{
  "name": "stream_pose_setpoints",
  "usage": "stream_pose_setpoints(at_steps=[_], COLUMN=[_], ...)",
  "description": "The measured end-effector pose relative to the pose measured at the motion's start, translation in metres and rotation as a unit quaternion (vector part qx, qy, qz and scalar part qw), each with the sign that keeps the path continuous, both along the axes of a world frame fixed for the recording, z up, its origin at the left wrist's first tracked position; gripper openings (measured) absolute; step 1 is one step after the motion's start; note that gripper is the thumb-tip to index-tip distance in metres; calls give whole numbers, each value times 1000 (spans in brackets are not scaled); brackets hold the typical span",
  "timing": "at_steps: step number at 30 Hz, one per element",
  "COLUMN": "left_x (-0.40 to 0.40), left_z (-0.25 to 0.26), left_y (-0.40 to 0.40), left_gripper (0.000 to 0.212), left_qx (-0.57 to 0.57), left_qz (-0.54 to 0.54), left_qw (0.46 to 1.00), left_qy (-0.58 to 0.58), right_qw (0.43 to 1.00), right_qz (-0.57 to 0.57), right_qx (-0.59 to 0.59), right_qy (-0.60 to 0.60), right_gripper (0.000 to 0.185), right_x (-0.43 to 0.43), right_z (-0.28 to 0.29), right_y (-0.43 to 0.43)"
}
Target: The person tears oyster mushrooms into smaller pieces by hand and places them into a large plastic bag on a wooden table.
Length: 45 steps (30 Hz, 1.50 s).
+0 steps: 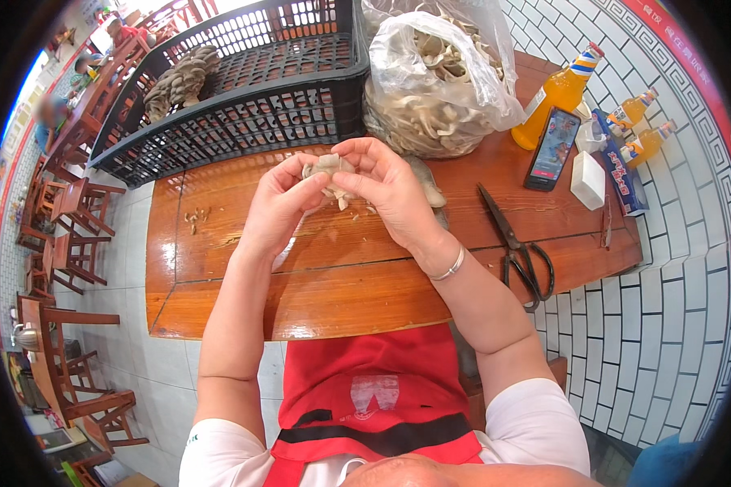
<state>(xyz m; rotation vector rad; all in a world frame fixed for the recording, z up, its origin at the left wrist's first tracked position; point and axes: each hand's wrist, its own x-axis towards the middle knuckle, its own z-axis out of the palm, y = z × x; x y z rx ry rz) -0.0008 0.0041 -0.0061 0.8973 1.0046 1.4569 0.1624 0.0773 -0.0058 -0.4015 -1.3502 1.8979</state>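
Note:
Over the wooden table (341,292), my left hand (289,192) and my right hand (381,182) together hold a small cluster of oyster mushrooms (330,167), thumbs meeting on its near side. Behind my right wrist, partly hidden by it, more oyster mushroom (425,182) lies on the table. Beyond my hands stands a clear plastic bag (396,115) filled with torn mushroom pieces (444,115). The black plastic crate (231,125) at the back left holds a large oyster mushroom cluster (186,79). Small scraps (196,219) are scattered left of my left hand.
Black-handled scissors (515,243) lie at the right, handles over the table's near edge. Behind them are a leaning phone (553,149), a white box (588,181), a large orange drink bottle (557,94) and a blue carton (621,173) by the tiled wall. Stools (85,204) and seated people are farther left.

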Motion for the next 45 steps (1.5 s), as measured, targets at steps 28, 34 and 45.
stream_pose_setpoints(at_steps=[28, 34, 45], left_x=[2, 7, -8], left_z=[0, -1, -6], left_y=[0, 3, 9], left_gripper=[15, 11, 17], left_qx=[-12, -13, 36], left_qz=[26, 41, 94], left_qw=[999, 994, 989], left_qy=[39, -104, -109], right_qw=[995, 997, 954], right_qz=[-32, -12, 8], right_qx=[79, -72, -251], right_qy=[-57, 25, 161], right_gripper=[34, 27, 23], right_x=[3, 5, 10], right_z=[6, 3, -11], right_y=[-1, 3, 22])
